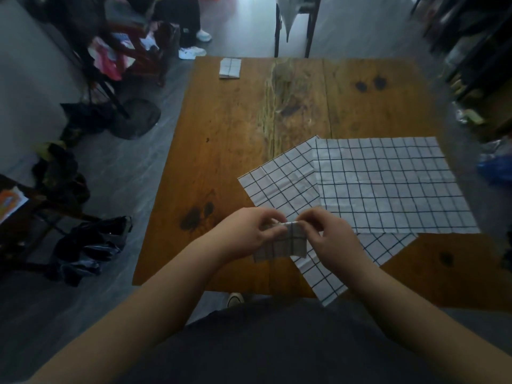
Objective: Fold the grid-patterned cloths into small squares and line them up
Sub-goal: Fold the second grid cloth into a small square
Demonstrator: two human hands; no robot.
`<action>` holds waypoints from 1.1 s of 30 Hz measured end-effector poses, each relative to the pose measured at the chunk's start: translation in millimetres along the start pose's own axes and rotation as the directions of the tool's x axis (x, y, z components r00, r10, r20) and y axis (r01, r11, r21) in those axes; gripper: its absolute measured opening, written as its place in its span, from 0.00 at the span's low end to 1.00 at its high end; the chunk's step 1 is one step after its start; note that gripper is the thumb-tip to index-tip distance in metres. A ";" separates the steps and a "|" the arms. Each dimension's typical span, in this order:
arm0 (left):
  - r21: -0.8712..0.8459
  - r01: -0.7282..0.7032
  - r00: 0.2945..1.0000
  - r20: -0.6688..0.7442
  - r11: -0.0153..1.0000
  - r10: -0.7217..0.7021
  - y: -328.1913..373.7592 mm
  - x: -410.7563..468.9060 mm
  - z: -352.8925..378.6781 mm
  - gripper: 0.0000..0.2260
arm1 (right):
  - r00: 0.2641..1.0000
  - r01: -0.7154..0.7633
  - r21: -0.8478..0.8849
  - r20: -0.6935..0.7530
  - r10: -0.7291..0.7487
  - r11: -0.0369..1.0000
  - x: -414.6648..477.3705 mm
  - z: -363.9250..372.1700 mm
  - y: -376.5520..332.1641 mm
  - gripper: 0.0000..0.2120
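Note:
A small folded grid-patterned cloth [285,243] is held above the near edge of the wooden table [230,139]. My left hand [249,234] pinches its top left edge and my right hand [329,236] pinches its top right edge. Two unfolded grid cloths lie flat to the right: the upper one [393,187] overlaps a tilted lower one [279,184], whose corner hangs over the table's near edge. One finished folded square [230,68] sits at the table's far left corner.
A dark chair [293,26] stands behind the table's far edge. Left of the table are cluttered chairs, dark bags on the floor [88,245] and a seated person's legs [191,37]. Shelves with clutter line the right side [476,79].

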State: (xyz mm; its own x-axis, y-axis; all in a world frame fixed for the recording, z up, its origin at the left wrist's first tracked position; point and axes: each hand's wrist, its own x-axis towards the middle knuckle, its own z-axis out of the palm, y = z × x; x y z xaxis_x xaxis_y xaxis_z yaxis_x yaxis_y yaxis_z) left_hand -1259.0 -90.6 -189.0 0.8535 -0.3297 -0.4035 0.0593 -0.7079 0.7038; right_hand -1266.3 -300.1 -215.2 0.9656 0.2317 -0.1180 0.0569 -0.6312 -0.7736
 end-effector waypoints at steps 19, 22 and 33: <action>-0.398 0.023 0.973 -0.200 0.917 -0.111 43.3 26.7 22.7 0.08 | 0.995 -0.102 0.268 0.047 0.093 0.958 21.8 -50.5 21.1 0.04; -0.386 0.003 0.976 -0.202 0.922 -0.087 58.3 38.0 17.2 0.06 | 0.997 -0.067 0.263 0.061 0.053 0.962 25.9 -58.5 17.1 0.05; -0.493 -0.057 0.937 -0.326 0.868 -0.124 73.6 49.5 32.4 0.05 | 0.998 -0.034 0.259 -0.034 0.044 0.965 29.6 -66.9 19.9 0.04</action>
State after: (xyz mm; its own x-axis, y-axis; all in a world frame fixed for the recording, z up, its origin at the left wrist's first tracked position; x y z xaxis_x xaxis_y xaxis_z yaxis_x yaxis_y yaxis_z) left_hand -1229.2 -179.3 -176.0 0.9614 -0.0175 -0.2747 0.2584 -0.2874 0.9223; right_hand -1219.5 -355.3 -192.4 0.9752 0.1783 -0.1310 -0.0436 -0.4258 -0.9038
